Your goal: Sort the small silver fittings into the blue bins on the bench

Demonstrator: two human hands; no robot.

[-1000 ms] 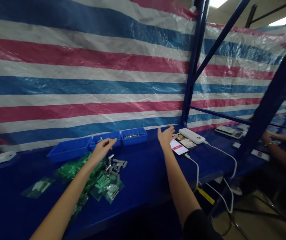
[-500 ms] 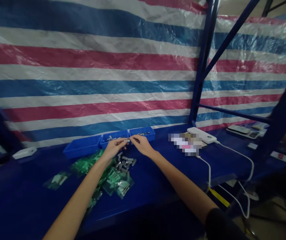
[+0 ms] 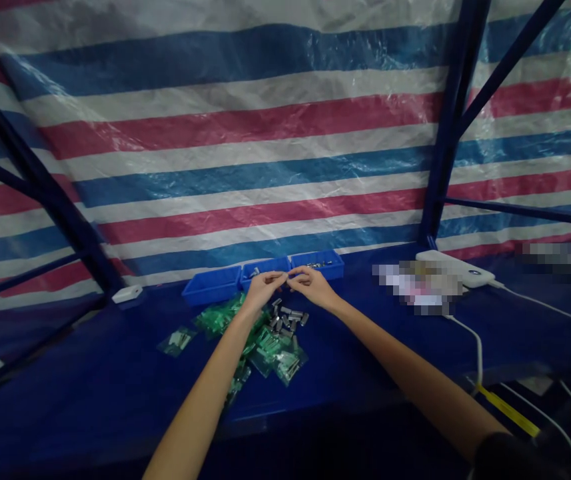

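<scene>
My left hand and my right hand meet fingertip to fingertip in front of the blue bins. Both are closed in a pinch, and whatever is between the fingers is too small to make out. Just below them lies a loose pile of small metal pieces. Green-tinted plastic packets are heaped beside and under my left forearm. Behind the hands, the middle bin and the right bin hold small metal parts.
The left blue bin looks bare inside. One packet lies apart at left. A white power bank with cables, blurred papers and a small white device rest on the blue table. Blue posts frame the striped sheet.
The view has turned left, so the table items appear further right. The hands remain together at the same place by the bins, fingers still pinched.
</scene>
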